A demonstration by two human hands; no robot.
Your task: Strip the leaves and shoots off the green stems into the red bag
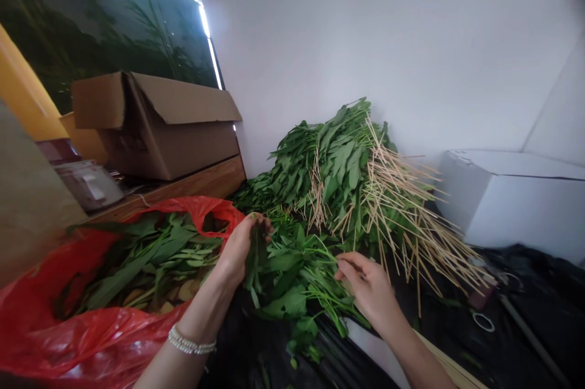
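Dark green leaves (256, 261) hang from my left hand (237, 249), whose fingers are closed around them beside the red bag. My right hand (368, 285) pinches at a green stem (326, 252) with thumb and fingertips; the exact grip is partly hidden. Between the two hands lies a loose heap of leafy greens (287, 276) on black plastic sheeting (269, 352). Behind it rises a big pile of bundled leafy greens (340, 151), with many thin wooden skewers (411, 200) sticking out to the right.
An open red plastic bag (55, 340) full of leaves sits at left. Behind it, a cardboard box (183, 139) rests on a wooden ledge (214, 182) near a whitish container (89, 185). At right are a white box (525, 206) and a white ring (483, 322).
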